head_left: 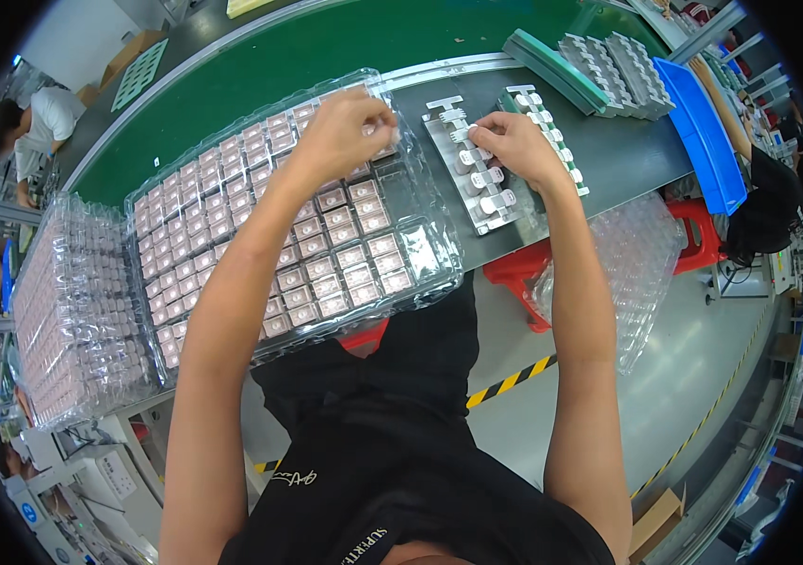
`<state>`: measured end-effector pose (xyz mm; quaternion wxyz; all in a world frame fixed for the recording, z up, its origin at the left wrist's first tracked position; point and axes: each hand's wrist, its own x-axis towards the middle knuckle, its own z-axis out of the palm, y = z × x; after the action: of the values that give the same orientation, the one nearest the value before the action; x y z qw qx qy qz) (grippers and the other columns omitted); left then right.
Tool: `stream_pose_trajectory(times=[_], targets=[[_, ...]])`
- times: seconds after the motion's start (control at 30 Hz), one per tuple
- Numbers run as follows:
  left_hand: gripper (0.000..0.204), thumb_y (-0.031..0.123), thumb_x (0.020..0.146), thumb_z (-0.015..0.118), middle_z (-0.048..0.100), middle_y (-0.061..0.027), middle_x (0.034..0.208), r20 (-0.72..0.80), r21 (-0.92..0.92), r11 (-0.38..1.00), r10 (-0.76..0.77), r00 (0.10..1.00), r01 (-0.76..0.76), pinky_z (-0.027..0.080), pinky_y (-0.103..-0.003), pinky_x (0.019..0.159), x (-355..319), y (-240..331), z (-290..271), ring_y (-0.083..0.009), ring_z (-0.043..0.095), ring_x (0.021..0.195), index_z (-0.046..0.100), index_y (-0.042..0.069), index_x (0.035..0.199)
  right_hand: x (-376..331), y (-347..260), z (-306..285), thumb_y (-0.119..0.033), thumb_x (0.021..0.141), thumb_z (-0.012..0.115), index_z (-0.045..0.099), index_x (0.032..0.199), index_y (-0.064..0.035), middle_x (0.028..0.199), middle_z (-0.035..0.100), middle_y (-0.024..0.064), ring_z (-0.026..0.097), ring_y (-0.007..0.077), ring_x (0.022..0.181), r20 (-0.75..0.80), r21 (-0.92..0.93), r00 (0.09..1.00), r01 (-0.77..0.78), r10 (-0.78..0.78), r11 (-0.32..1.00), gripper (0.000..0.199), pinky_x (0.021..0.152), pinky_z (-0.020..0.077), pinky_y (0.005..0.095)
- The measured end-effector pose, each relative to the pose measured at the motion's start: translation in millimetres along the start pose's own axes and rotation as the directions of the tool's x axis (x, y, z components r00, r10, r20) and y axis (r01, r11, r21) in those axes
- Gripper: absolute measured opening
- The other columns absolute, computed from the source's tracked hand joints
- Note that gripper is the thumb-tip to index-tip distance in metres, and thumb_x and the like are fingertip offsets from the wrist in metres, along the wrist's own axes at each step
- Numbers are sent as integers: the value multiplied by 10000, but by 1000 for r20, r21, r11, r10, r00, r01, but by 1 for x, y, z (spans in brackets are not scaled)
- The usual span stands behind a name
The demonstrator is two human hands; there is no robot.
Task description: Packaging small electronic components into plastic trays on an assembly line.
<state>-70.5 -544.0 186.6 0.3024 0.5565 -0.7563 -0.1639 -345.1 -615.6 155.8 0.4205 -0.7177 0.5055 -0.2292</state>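
A person seated at a dark workbench is leaning over a clear plastic tray [420,247] filled with rows of small pinkish square parts [331,254]. The left hand [345,132] is resting over the tray's far edge, fingers curled together as if pinching one part, though what they grip cannot be made out. The right hand [514,143] is lying on a grey metal fixture strip [477,184] just right of the tray, fingertips pressed together on a small white component [484,176] seated in it. A second strip with a green edge [552,132] is lying just beyond. A stack of filled clear trays [76,301] is standing to the left, and a blue bin [703,132] is sitting far right.
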Motion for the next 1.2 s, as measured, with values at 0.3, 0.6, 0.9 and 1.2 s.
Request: stream_pose_trajectory(times=[0.3,0.6,0.9,1.2], targets=[[170,184,866,660,686,-90,996,120,194,981,-14,993,-10,468,-414,945,-24,-2,8,-299,572,1055,746,44,910,-2,-16,-2,-311,839,643,735,973,40,817,728,182,706,284,763,-121,-158,993,-22,3,987,387,734,534,389],[169,204,866,669,703,-47,994,43,182,983,-10,999,2,410,-417,966,-30,-9,17,-283,516,1012,770,84,928,-31,-69,43,-87,925,522,691,1157,-28,1019,678,233,653,396,946,-99,-209,871,454,-481,866,293,853,518,432],[169,144,875,645,668,-72,1095,-86,159,984,100,991,-85,415,-403,981,-41,-32,30,-311,505,1081,763,52,954,-39,-73,92,-22,876,569,600,1041,-28,948,650,158,640,363,919,172,-509,798,575,-578,641,168,814,514,469],[163,115,886,619,664,-66,1012,-299,57,997,59,953,-44,415,-413,958,-42,-32,8,-287,506,1035,754,71,964,-39,-76,101,-24,830,577,641,979,-52,951,617,106,597,281,918,189,-641,705,616,-683,458,165,831,474,407]])
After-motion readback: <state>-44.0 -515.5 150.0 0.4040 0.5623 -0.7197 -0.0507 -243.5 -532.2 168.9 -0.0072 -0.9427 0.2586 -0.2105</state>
